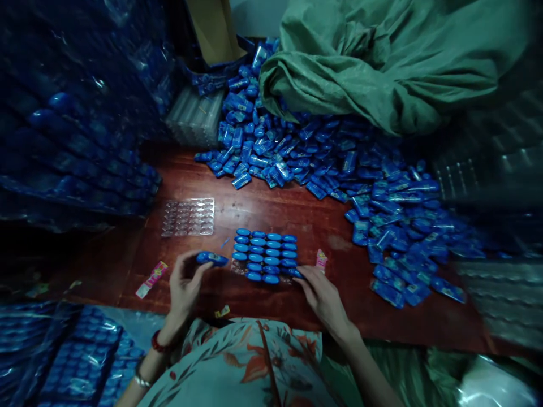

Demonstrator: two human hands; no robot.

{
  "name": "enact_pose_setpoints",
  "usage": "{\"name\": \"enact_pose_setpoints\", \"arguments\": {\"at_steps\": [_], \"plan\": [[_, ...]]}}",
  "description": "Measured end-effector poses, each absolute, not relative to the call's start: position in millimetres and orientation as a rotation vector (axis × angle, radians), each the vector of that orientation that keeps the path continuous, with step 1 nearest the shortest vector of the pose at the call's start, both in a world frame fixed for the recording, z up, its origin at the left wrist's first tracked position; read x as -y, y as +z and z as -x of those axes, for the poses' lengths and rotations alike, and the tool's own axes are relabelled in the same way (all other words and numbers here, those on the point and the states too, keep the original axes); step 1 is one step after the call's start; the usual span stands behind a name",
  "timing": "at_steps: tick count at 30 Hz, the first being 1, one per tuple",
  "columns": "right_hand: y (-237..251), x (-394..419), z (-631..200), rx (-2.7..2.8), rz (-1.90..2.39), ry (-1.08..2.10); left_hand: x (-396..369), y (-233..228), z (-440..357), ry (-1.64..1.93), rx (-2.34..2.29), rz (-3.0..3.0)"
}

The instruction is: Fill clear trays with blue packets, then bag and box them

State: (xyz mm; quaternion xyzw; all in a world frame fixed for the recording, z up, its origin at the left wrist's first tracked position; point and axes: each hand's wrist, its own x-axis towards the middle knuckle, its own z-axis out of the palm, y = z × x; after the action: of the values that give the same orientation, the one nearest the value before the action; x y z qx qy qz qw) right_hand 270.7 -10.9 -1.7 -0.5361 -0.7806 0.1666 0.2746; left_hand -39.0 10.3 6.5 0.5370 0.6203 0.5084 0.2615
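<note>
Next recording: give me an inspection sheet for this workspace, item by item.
Surface: dark red wooden table, partly covered.
Job's things: clear tray nearly filled with rows of blue capsules; one blue capsule in the left hand; empty clear tray behind it.
Clutter: large heap of blue packets; pink wrapper at left, pink packet beside the filled tray.
Hands: left hand grips the capsule; right hand touches the tray's near right corner.
Cables: nothing seen.
Surroundings: green cloth, wrapped stacks of filled trays, cardboard box.
</note>
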Motion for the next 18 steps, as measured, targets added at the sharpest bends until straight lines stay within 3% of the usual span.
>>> {"name": "enact_pose_setpoints", "arguments": {"at_steps": [7,18], "plan": [[-1,15,-280,2.37,1.434,0.3,-2,-30,23,1.036,-1.387,-2.289],[36,2,-261,2.721,1.427,0.271,-31,14,30,0.464,-1.0,-2.665]]}}
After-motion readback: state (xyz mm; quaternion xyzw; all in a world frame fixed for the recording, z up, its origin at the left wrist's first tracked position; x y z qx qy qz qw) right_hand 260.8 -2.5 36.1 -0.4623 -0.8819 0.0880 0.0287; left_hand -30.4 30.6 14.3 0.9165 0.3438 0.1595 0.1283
